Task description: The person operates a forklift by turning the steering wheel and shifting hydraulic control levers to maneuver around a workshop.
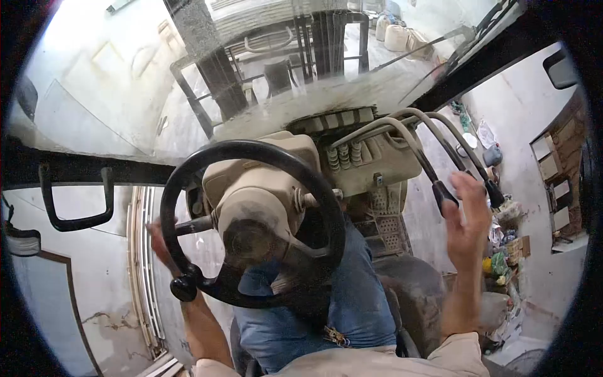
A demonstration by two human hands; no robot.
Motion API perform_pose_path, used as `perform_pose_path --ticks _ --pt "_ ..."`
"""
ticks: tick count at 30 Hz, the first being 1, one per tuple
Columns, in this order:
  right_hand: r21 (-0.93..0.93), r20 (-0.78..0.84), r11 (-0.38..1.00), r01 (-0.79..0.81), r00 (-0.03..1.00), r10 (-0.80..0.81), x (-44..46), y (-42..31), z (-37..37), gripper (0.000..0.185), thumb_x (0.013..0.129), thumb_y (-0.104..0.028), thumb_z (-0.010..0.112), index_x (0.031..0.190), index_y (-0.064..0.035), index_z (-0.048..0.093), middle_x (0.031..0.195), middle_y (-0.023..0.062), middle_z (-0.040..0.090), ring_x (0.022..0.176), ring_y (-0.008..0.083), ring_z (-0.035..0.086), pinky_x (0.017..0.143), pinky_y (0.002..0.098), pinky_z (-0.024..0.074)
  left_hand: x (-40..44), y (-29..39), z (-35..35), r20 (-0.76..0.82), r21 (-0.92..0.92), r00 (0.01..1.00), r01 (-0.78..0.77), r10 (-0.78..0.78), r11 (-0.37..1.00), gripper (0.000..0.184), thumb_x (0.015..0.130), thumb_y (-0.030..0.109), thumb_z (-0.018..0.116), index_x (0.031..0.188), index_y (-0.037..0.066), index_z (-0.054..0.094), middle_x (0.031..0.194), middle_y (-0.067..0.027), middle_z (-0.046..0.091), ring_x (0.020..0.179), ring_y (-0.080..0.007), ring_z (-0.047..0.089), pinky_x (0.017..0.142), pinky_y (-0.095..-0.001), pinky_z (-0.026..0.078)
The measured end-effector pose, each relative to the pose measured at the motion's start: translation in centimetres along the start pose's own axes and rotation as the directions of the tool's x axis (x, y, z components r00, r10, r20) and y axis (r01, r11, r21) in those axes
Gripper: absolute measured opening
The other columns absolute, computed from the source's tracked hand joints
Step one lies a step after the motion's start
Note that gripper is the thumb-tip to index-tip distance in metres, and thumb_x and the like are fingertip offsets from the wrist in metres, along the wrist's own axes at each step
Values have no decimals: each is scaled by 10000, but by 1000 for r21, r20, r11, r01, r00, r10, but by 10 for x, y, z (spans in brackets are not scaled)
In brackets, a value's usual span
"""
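A black steering wheel (329,188) stands in front of my lap, with a round black knob (183,288) at its lower left. My left hand (162,246) is beyond the left side of the rim, its fingers closed at the end of the column lever (196,225); the rim hides part of it. My right hand (468,223) is raised on the right, its fingers at the middle one of several curved control levers (433,135) and hiding its grip. Near its thumb side is the black grip (445,196) of the leftmost lever.
Beyond the dusty windshield (301,100) rises a dark forklift mast (217,78). A grab handle (78,223) is at left, with long strips (139,270) leaning on the wall. Pedals (386,229) lie below the dashboard. Assorted bags and containers (499,261) line the right wall.
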State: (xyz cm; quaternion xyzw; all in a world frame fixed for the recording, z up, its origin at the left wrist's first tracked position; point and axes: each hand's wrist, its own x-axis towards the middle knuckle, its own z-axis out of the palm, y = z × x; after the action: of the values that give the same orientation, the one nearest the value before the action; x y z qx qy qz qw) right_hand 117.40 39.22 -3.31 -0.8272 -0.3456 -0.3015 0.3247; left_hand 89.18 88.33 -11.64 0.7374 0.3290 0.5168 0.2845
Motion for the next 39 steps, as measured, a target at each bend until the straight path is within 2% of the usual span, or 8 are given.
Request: perform_pose_path --ticks 2,6,14,18,19,21,24,39 --pt "-148 -185 989 -31 983 3 -2 11 -31 275 1034 -193 596 1237 -18 658 1313 191 650 1222 399 612 1061 457 468 -13 54 -30 -156 -482 960 131 -232 866 608 1091 536 357 1111 12 665 1038 -129 696 1027 -240 655 939 -378 486" --pt "-354 -165 931 -92 986 34 -20 115 -26 238 1024 -153 601 1202 -15 679 1237 180 671 1165 374 637 1012 450 494 -71 133 -36 175 -26 906 -388 386 922 493 1062 397 520 829 -8 679 845 -126 683 803 -224 658 722 -344 510" --pt "-230 -147 970 -85 988 52 86 142 -33 148 967 -124 667 1036 -7 727 983 159 688 900 317 678 805 392 531 19 197 10 -147 48 975 -163 168 985 468 1061 316 587 710 26 692 602 -32 639 535 -86 543 521 -270 395" --pt "-171 -118 982 -82 991 63 79 152 -45 150 950 -134 680 1039 -22 729 995 154 690 917 324 681 808 392 530 30 266 96 28 34 853 -521 521 853 455 1031 336 633 633 115 642 481 31 555 421 -61 495 420 -298 373" --pt "-170 -122 982 -82 991 61 76 150 -47 150 950 -134 680 1039 -22 729 995 154 690 917 324 681 808 392 530 6 295 113 202 -87 892 -394 403 915 408 983 328 697 714 23 670 611 -61 622 545 -125 540 525 -329 419" --pt "-154 -142 983 -97 987 75 69 143 -49 150 950 -142 681 1040 -33 732 989 151 687 915 331 679 810 400 528 -56 315 139 198 -83 596 -781 778 619 340 902 198 735 624 69 590 604 -144 570 519 -266 555 527 -405 450" --pt "-162 -163 985 -61 986 34 57 134 -55 147 953 -143 679 1042 -40 734 976 149 683 909 337 676 809 405 526 -146 298 116 291 -277 487 -781 824 560 332 783 144 794 571 122 539 564 -42 529 529 -225 553 528 -366 423" --pt "-91 -143 993 -70 988 57 -64 108 -66 150 977 -77 631 1076 13 697 1023 162 671 1002 335 631 902 409 494 -101 302 105 43 -171 560 -812 828 558 328 870 188 747 623 83 558 592 -80 561 561 -287 593 561 -402 487"
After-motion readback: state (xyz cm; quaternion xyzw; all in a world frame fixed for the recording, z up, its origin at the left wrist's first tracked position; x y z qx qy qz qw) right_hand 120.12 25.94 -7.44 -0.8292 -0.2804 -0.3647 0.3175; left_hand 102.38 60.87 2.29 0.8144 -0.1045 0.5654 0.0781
